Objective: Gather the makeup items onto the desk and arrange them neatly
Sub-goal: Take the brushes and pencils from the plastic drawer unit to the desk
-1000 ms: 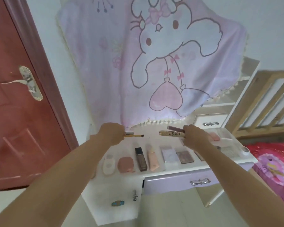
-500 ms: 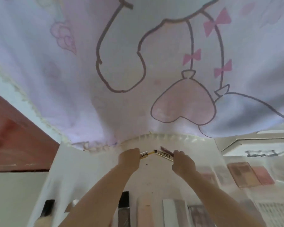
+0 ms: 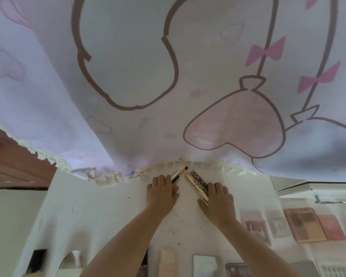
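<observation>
My left hand [image 3: 161,191] lies flat at the back of the white desk [image 3: 108,208], fingers over a thin brush [image 3: 181,173] and a silver tube [image 3: 175,173] whose ends poke out past it. My right hand [image 3: 218,197] lies flat beside it, fingers spread, covering the lower ends of a gold tube [image 3: 195,185] and a dark tube [image 3: 198,176]. The two pairs of items angle toward each other in a V. Along the desk's near edge lie a pink tube [image 3: 167,262], a white compact [image 3: 206,264] and a dark bottle [image 3: 38,258].
A pale cartoon-print cloth [image 3: 168,76] hangs over the desk's back, its fringe just beyond the items. On the right, under a clear cover, lie a brown palette [image 3: 304,226], a pink palette [image 3: 332,226] and smaller palettes [image 3: 256,230]. A red-brown door [image 3: 8,166] stands on the left.
My view dropped and closed in on the desk. Both hands carried their items down from mid-air to the desk's back, and the fists flattened out over them.
</observation>
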Demonstrator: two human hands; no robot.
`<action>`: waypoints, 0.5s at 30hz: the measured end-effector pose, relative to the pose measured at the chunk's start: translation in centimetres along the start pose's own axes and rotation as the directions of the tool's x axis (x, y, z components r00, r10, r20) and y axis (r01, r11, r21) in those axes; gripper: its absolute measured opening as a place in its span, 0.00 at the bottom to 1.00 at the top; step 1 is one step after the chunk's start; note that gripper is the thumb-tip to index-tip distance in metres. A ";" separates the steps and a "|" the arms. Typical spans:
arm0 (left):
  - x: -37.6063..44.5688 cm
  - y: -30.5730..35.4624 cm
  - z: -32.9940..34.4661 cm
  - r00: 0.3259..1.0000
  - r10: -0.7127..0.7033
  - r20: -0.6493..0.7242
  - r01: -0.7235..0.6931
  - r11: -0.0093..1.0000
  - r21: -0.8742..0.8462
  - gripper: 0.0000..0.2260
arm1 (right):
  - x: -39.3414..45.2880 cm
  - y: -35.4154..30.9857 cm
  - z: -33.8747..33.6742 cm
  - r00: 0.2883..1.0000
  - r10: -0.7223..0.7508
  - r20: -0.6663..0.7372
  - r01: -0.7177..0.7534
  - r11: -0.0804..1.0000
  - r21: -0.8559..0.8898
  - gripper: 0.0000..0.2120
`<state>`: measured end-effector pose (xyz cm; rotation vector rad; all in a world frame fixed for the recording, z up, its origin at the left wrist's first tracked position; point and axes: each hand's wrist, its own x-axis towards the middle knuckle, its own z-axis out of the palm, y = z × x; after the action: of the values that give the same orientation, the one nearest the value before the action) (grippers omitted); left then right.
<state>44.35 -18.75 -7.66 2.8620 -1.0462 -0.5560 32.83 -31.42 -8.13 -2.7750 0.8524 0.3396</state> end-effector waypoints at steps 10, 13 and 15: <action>-3.6 -1.8 -2.7 0.990 0.144 -0.009 -0.142 0.982 0.121 0.25 | -1.4 -3.4 -4.6 0.995 -0.068 0.076 0.067 0.998 0.017 0.28; -5.1 -3.4 -5.2 0.991 0.127 -0.051 -0.116 0.976 0.187 0.23 | -1.3 -6.4 -7.6 0.975 -0.222 -0.029 0.223 0.975 0.007 0.25; -6.7 -4.7 -7.1 0.995 0.059 -0.082 -0.041 0.978 0.205 0.23 | -1.4 -8.9 -9.9 0.936 -0.346 -0.065 0.347 0.938 0.000 0.23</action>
<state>44.99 -11.43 0.35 2.9903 -1.2233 -0.3341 38.38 -26.20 2.87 -2.8649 0.3591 0.1816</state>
